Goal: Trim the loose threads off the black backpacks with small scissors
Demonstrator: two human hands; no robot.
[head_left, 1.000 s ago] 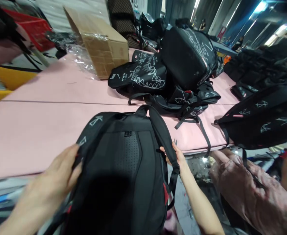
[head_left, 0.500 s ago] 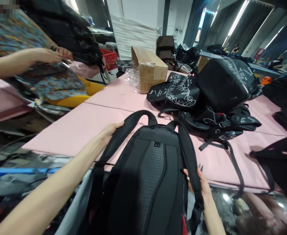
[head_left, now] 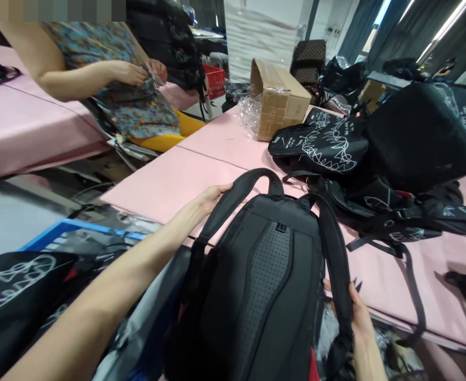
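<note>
A black backpack (head_left: 268, 264) lies in front of me with its padded back panel facing up, its upper end at the edge of the pink table. My left hand (head_left: 214, 198) grips the left shoulder strap (head_left: 233, 203) near its upper curve. Around the lower part of the right shoulder strap (head_left: 338, 264), my right hand (head_left: 358, 312) is closed, thumb and fingers on opposite sides. Two small dark pointed tips, like those of thread snips (head_left: 357, 286), stick out beside the right hand; the rest of that tool is hidden.
Black backpacks with white drawings (head_left: 328, 143) are heaped on the pink table (head_left: 157, 185). Behind them stands an open cardboard box (head_left: 280, 100) with clear plastic. Another person (head_left: 114, 79) sits at the left, hands together. A blue crate (head_left: 64, 227) with bags is at lower left.
My view has turned to the left, so the table and backpack appear farther right. Both hands keep their places on the straps. More of the blue crate now shows.
</note>
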